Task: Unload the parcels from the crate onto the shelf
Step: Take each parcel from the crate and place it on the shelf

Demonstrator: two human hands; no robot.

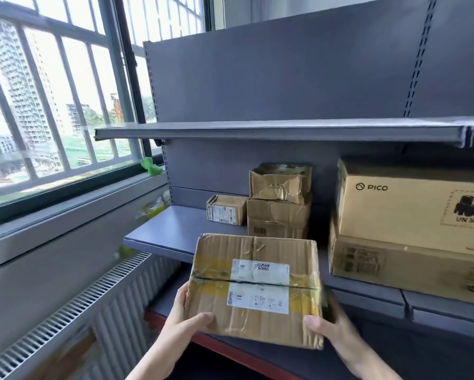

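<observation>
- From the head camera, the person held a taped cardboard parcel [253, 286] in both hands, out in front of the grey shelf [175, 231], its far edge over the shelf's near lip.
- The left hand [188, 315] gripped the parcel's near left corner, thumb curled over the top face.
- The right hand [329, 325] gripped the near right corner, thumb likewise on top.
- A white label [259, 286] sat across the parcel's top seam.
- Farther back on the shelf stood a small box [226, 209], and just right of it a stack of dented boxes [279, 201].
- To the right, a large box [414, 204] marked PICO rested on a flat carton [406, 267].
- A window [52, 105] ran along the left, with a radiator [74, 311] beneath it.
</observation>
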